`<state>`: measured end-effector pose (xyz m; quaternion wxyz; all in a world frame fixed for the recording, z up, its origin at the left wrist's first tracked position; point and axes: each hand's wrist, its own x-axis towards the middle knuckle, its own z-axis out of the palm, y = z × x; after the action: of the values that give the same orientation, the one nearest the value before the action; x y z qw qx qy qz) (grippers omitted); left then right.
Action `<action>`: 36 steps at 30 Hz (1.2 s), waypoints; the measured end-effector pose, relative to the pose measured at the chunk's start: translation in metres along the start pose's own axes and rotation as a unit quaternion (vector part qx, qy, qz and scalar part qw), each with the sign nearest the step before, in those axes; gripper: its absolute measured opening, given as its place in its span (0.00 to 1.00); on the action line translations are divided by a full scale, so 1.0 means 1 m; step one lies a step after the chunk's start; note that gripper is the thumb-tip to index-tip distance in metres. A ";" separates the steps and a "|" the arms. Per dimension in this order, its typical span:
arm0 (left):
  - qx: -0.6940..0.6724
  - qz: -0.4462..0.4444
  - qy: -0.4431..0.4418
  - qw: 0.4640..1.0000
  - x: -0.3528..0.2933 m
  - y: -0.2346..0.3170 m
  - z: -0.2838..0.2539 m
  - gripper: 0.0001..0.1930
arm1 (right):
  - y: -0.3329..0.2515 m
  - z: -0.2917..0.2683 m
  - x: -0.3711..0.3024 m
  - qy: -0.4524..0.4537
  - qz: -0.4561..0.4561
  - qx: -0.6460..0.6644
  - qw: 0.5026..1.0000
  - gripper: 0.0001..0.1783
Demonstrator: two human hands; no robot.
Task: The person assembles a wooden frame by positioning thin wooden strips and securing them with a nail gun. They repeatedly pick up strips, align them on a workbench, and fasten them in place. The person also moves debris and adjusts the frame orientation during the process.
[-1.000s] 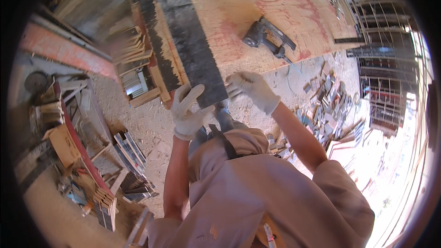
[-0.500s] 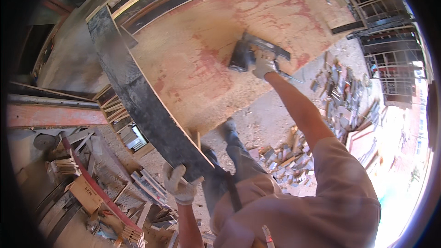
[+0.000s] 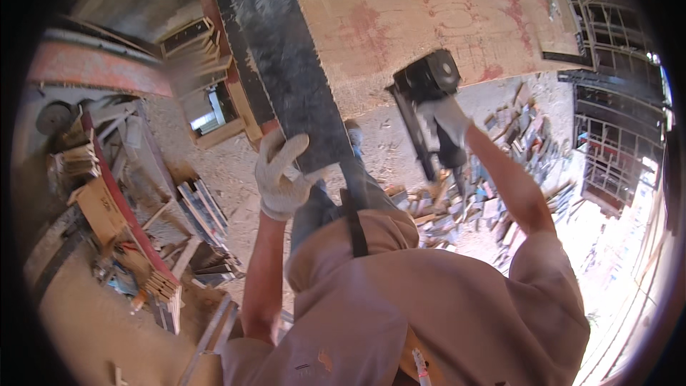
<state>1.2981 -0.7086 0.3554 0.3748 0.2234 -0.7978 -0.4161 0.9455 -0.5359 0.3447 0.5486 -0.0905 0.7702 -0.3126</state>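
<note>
In a pale work glove, my left hand (image 3: 280,180) grips the near end of a long black-faced board (image 3: 289,64), fingers curled over its end. The board runs away from me along the left side of a large plywood sheet (image 3: 371,36) stained with red. My right hand (image 3: 449,119), gloved too, holds a black nail gun (image 3: 427,78) by its handle. The gun is raised near the front edge of the plywood, right of the board, and its slim magazine slants down toward me.
Wood offcuts (image 3: 500,171) lie heaped on the floor at the right. A cardboard box (image 3: 103,207) and stacked timber strips (image 3: 204,211) stand at the left, beside a red-edged beam (image 3: 118,193). A dark metal grating (image 3: 614,136) rises at the far right.
My right hand has brought the nail gun up off the plywood and nearer to me, turning it. The black board now lies straighter ahead of me, with my left hand still at its near end.
</note>
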 end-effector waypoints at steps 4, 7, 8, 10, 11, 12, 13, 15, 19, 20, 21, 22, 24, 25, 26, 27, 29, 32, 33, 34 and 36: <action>-0.025 0.011 0.026 0.999 0.006 0.005 0.008 0.33 | 0.019 0.002 -0.142 -0.102 -0.146 -0.160 0.971 0.11; -0.048 -0.001 0.018 0.999 0.007 -0.001 0.008 0.33 | -0.011 0.021 -0.222 -0.168 -0.269 -0.129 0.939 0.17; -0.052 -0.034 -0.004 0.998 0.004 0.003 0.005 0.34 | -0.010 0.024 -0.233 -0.171 -0.263 -0.086 0.946 0.19; -0.037 0.007 0.014 0.999 0.005 0.001 0.005 0.35 | -0.009 0.035 -0.256 -0.177 -0.252 0.002 0.951 0.23; -0.028 0.026 0.025 0.999 0.006 0.000 0.005 0.35 | -0.012 0.040 -0.260 -0.194 -0.241 0.017 0.951 0.27; -0.038 0.018 0.013 0.999 0.005 0.000 0.006 0.34 | -0.012 0.045 -0.264 -0.212 -0.230 0.035 0.949 0.30; -0.047 0.009 0.002 0.999 0.003 -0.001 0.007 0.34 | -0.004 0.045 -0.262 -0.225 -0.262 0.013 0.938 0.35; -0.060 -0.003 -0.008 0.998 0.002 -0.003 0.007 0.33 | 0.004 0.054 -0.260 -0.246 -0.323 -0.026 0.914 0.46; -0.059 -0.015 -0.004 0.998 0.000 -0.004 0.005 0.35 | -0.026 0.065 -0.256 -0.302 -0.225 0.043 0.925 0.39; -0.054 -0.018 -0.003 0.998 0.000 -0.004 0.005 0.35 | -0.037 0.067 -0.257 -0.311 -0.192 0.046 0.930 0.37; -0.053 -0.017 0.002 0.998 -0.001 -0.004 0.005 0.35 | -0.034 0.073 -0.260 -0.291 -0.196 0.065 0.934 0.37; -0.052 -0.016 0.007 0.999 -0.001 -0.004 0.005 0.36 | -0.032 0.079 -0.262 -0.271 -0.201 0.082 0.938 0.37; -0.047 -0.011 0.010 0.999 -0.002 -0.006 0.005 0.36 | -0.032 0.087 -0.265 -0.231 -0.202 0.094 0.947 0.37; -0.043 -0.007 0.008 0.999 -0.002 -0.008 0.006 0.36 | -0.032 0.087 -0.265 -0.225 -0.200 0.088 0.950 0.38; -0.039 -0.004 0.007 0.999 -0.002 -0.009 0.006 0.36 | -0.032 0.087 -0.264 -0.220 -0.197 0.081 0.952 0.39; -0.035 0.002 0.006 0.999 -0.002 -0.009 0.006 0.36 | -0.029 0.084 -0.263 -0.227 -0.195 0.071 0.951 0.40; -0.028 0.012 0.006 1.000 -0.001 -0.009 0.006 0.36 | -0.025 0.077 -0.260 -0.250 -0.220 0.037 0.942 0.43; -0.061 0.010 0.013 0.998 0.001 -0.005 0.007 0.37 | -0.026 0.075 -0.258 -0.259 -0.223 -0.008 0.940 0.46; -0.061 0.010 0.016 0.998 0.001 -0.005 0.007 0.37 | -0.033 0.079 -0.262 -0.236 -0.173 -0.004 0.956 0.46; -0.062 0.011 0.018 0.998 0.000 -0.006 0.008 0.37 | -0.037 0.084 -0.264 -0.226 -0.179 0.014 0.958 0.44; -0.067 0.004 0.019 0.998 -0.002 -0.010 0.010 0.35 | -0.044 0.098 -0.267 -0.220 -0.245 0.061 0.942 0.39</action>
<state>1.2920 -0.7082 0.3429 0.4059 0.2029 -0.7615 -0.4628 1.1270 -0.4794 0.5608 0.6151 -0.3093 0.5638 -0.4562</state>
